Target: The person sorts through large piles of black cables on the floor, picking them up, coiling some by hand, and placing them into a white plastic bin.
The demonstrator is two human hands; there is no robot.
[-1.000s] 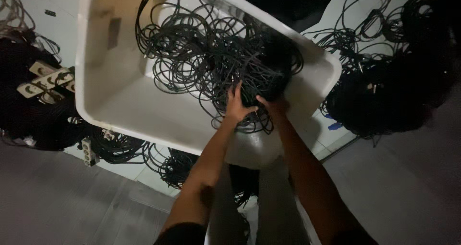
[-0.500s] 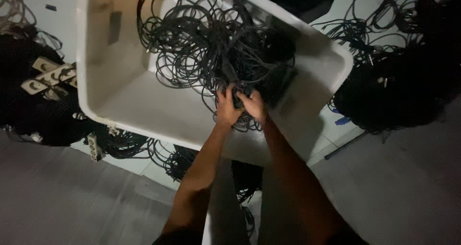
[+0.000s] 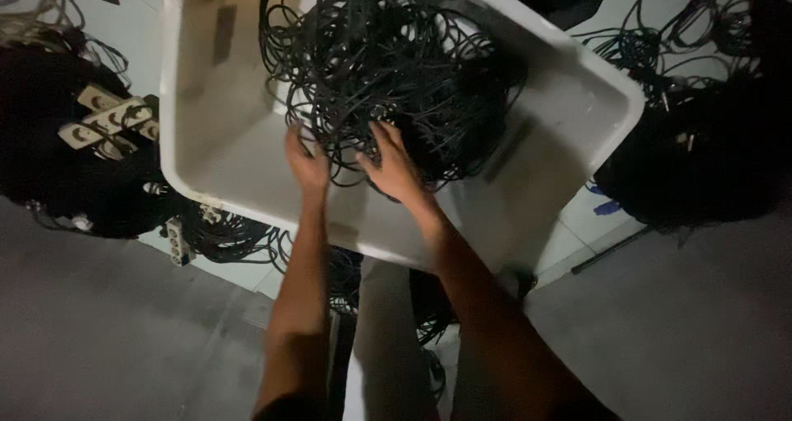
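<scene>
Clearly the big white tub (image 3: 577, 99) sat tilted toward the person, so the tangle of black cables (image 3: 388, 75) inside was reachable. Left hand (image 3: 307, 161) and right hand (image 3: 394, 164) pressed it, fingers spread, gripping nothing.

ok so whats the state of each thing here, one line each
white tub: tilted, partly filled, floor bare at its left side
tangle of black cables: knotted heap inside the tub
left hand: fingers spread, pressed against the tangle's near edge
right hand: fingers spread, resting on the tangle
power strips: lying on a cable heap left of the tub
cable pile: loose on the floor, right of the tub
</scene>
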